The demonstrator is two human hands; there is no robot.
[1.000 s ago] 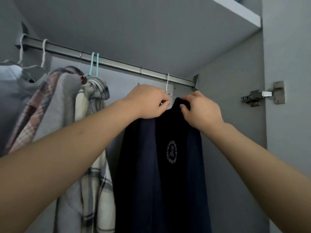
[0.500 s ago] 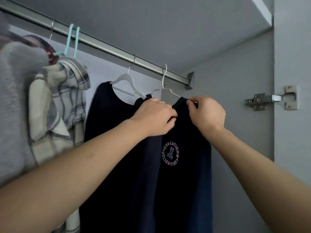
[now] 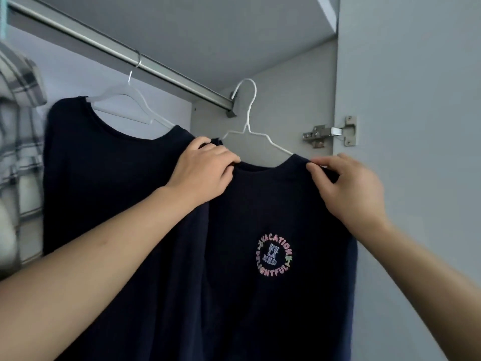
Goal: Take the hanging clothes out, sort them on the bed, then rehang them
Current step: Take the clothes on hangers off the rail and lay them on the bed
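A navy shirt [image 3: 276,209] with a round pastel logo hangs on a thin white wire hanger [image 3: 250,126], whose hook sits beside the right end of the metal rod [image 3: 161,71]; I cannot tell if it rests on the rod. My left hand [image 3: 205,173] grips the shirt's left shoulder. My right hand [image 3: 348,186] pinches its right shoulder. A second navy shirt [image 3: 109,173] hangs on a white plastic hanger [image 3: 125,100] to the left, its hook over the rod.
A plaid shirt [image 3: 20,131] hangs at the far left. The wardrobe side wall with a metal hinge [image 3: 330,131] stands close on the right. A shelf underside [image 3: 208,29] runs above the rod.
The view has closed in and swung right. Both hands have spread apart along the logo shirt's shoulders, turning its front toward me; the wire hanger's hook now sits near the rod's right end.
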